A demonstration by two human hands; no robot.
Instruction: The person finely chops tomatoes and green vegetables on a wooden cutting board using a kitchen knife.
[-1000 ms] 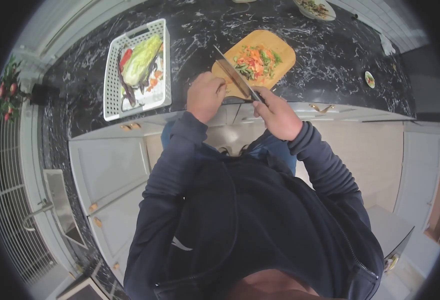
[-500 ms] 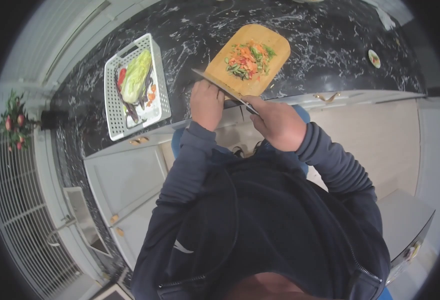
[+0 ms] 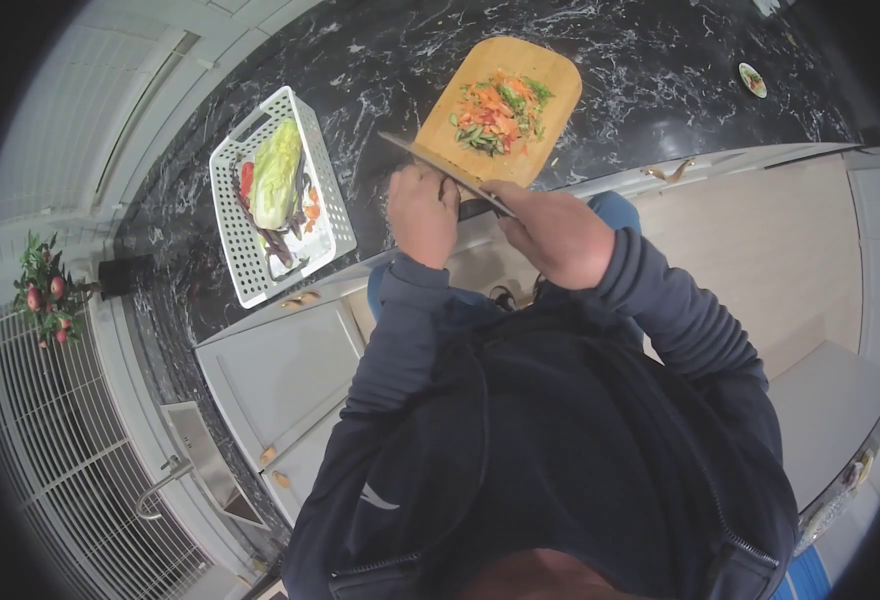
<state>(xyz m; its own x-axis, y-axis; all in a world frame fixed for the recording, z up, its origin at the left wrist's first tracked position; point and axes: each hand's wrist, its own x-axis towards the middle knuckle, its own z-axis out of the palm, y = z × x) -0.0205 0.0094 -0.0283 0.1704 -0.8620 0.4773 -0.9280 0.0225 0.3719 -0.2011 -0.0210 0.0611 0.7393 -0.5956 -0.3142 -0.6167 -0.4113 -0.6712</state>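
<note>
A knife [image 3: 438, 163] is gripped in my right hand [image 3: 558, 238], its blade slanting up to the left across the near edge of a wooden cutting board [image 3: 555, 75]. My left hand [image 3: 424, 215] lies at the board's near left corner, fingers curled in close to the blade. What those fingers press on, if anything, is hidden. On the board sits a loose pile of chopped vegetables [image 3: 500, 112], in orange, green and red shreds.
Left of the board stands a white perforated basket [image 3: 340, 222] holding a head of leafy cabbage [image 3: 278, 175], something red and dark purplish pieces. A small oval dish [image 3: 752, 80] lies far right on the dark marbled counter [image 3: 650, 80]. A sink [image 3: 215, 465] is at lower left.
The whole view has shifted and turned slightly, so the basket and plant appear lower. Both hands and the knife stay at the board's near edge, with little visible change.
</note>
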